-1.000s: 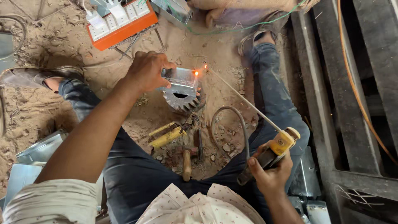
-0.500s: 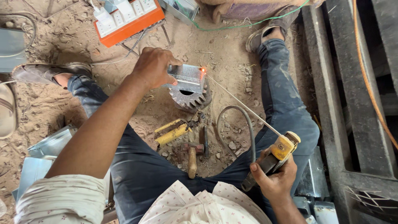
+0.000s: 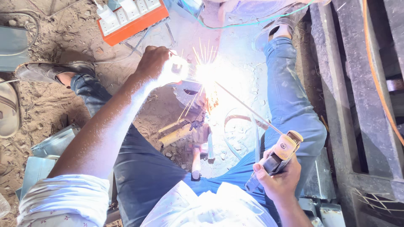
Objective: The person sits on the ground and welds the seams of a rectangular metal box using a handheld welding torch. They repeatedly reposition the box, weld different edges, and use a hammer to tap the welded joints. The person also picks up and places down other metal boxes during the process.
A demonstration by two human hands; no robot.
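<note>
1. Far left, a sandal [image 3: 8, 109] is lying on the dirt ground, and sheet metal scraps [image 3: 52, 143] are sitting near the person's left knee.
2. Up top, an orange power strip [image 3: 130, 19] is resting on the ground, plugs in it.
3. The left hand [image 3: 155, 65] is gripping a small metal piece [image 3: 179, 69], fingers curled tight around it, holding it down on the toothed gear [image 3: 189, 94] that's sitting on the ground between the legs.
4. Right beside that hand the arc [image 3: 206, 71] is blazing and throwing sparks, so the exact joint is washed out.
5. Below the gear, a hammer [image 3: 196, 162] and a yellowish tool [image 3: 179, 134] are lying in the dirt.
6. The rod [image 3: 248, 109] is running from the arc down to the holder [image 3: 277, 155], which the right hand [image 3: 280, 180] is clutching in a closed fist.
7. Looks to me like the weld itself is in progress, tacking the piece to the gear. Next move probably needs a steady rod feed while the left hand is keeping the piece from shifting.
</note>
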